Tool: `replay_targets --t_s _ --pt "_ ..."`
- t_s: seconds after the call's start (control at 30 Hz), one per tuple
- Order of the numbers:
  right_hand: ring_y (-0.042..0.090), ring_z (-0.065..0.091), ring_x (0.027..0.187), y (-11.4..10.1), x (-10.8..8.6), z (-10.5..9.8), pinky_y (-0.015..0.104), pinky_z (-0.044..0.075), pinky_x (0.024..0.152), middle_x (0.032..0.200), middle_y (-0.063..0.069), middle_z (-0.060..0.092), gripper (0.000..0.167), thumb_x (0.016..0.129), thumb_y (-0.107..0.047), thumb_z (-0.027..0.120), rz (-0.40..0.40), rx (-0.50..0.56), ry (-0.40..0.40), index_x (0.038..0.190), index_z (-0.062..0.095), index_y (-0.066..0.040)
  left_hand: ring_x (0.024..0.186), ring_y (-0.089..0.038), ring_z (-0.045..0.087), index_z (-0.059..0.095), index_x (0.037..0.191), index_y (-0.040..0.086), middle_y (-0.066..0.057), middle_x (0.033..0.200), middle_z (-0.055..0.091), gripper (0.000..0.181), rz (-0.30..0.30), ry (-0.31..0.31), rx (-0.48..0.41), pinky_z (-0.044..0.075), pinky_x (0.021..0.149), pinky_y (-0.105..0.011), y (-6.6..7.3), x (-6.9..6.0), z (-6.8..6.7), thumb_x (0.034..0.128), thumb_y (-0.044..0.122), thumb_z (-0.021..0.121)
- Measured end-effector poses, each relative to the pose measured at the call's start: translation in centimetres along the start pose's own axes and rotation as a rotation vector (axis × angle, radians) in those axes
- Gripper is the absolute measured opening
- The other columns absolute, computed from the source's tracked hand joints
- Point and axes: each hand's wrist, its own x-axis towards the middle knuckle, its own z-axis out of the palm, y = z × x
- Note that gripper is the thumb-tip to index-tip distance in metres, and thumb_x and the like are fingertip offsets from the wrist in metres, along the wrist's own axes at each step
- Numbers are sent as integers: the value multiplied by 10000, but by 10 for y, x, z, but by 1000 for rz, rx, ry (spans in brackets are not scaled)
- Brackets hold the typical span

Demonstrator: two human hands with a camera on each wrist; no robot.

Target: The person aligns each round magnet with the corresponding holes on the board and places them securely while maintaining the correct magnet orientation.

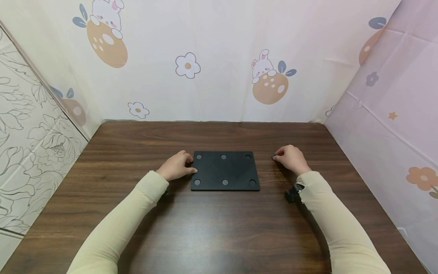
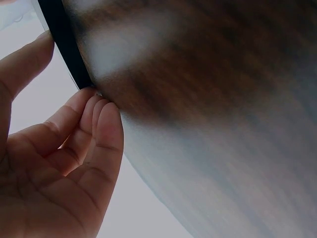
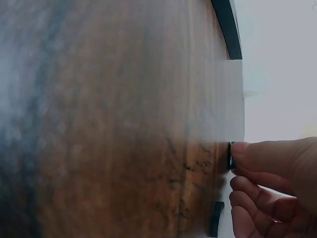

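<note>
A flat black rectangular board (image 1: pixel 224 171) lies mid-table, with round spots in two rows. The left and middle spots look grey; the two at the right are dark, like shallow recesses. At the board's left edge is my left hand (image 1: pixel 176 166), its thumb on the rim and its curled fingers against the side. The left wrist view shows this hand (image 2: pixel 64 153) holding the board's edge (image 2: pixel 64 39). Right of the board, my right hand (image 1: pixel 292 158) pinches a small, thin black disc (image 3: pixel 233 156) between thumb and fingers, close to the tabletop.
Another dark piece (image 3: pixel 217 218) shows beside my right fingers in the right wrist view; its full shape is hidden. The brown wooden table (image 1: pixel 212 228) meets a printed curtain (image 1: pixel 219 87) at the back. More patterned cloth (image 1: pixel 386 125) hangs at the right.
</note>
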Motion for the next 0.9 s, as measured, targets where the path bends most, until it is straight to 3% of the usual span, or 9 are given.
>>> replay_targets --t_s 0.3,0.57,0.9 --pt "321 657 880 -4 0 1 477 540 764 1066 216 703 282 952 -204 635 -34 -3 17 1105 713 20 1130 -281 603 630 1226 -4 -127 1207 584 482 8 4 -2 490 1007 -438 -1 1 0 876 307 743" --pt "209 600 709 -16 1 2 362 505 643 942 162 710 250 942 -202 647 -59 0 30 1062 730 1 1119 -276 603 631 1225 3 -119 1200 582 478 7 2 0 493 1000 -440 -2 1 1 877 312 741" --pt "243 604 786 -35 0 6 404 515 701 1003 162 684 238 936 -210 657 -96 1 44 1056 739 -22 1112 -279 602 632 1221 -3 -127 1195 582 477 10 1 11 492 996 -442 -1 1 -1 878 309 741"
